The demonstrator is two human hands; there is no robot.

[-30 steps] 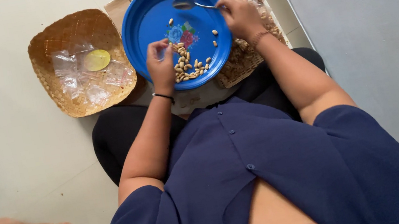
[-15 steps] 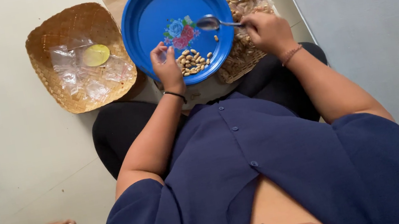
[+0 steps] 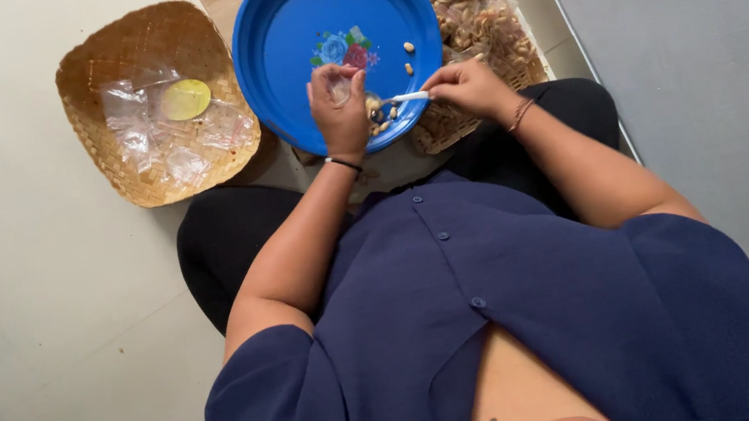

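Between both hands [image 3: 339, 110], apparently, spoon [image 3: 397, 101].

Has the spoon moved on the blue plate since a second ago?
Yes. The spoon has gone from the plate's far rim to its near edge, beside the left hand.
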